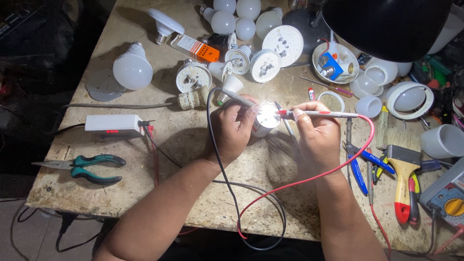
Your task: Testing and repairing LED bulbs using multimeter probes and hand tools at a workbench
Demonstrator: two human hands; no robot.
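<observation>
**Two hands, two probes, one lit bulb**

Two hands meet at the middle of the bench (145,193). The left hand (232,130) is closed around an opened bulb (265,121) — fingers wrapped on its white body, its glowing face turned up and to the right — and a grey probe (237,99) runs across the top of this hand, its tip lost in the glare. A black lead (220,164) trails from that probe down over the wrist and loops off the front edge. The right hand (316,137) pinches a red probe (319,114) between thumb and fingers like a pen, its tip touching the bright face of the bulb. A red lead (309,180) curves from the probe's back end, round the right forearm and down to the loop.

Just above the hands lie more opened bulbs (193,76), their round boards showing, and beyond them a cluster of white domes (237,17). A whole bulb (132,70) sits further left. On the left of the bench rest a white box (112,124) with a red display and green-handled pliers (92,168). To the right lie blue-handled pliers (360,169), a brush (402,159) and, at the corner, a meter (452,198). A black lamp shade (386,26) hangs over the top right.
</observation>
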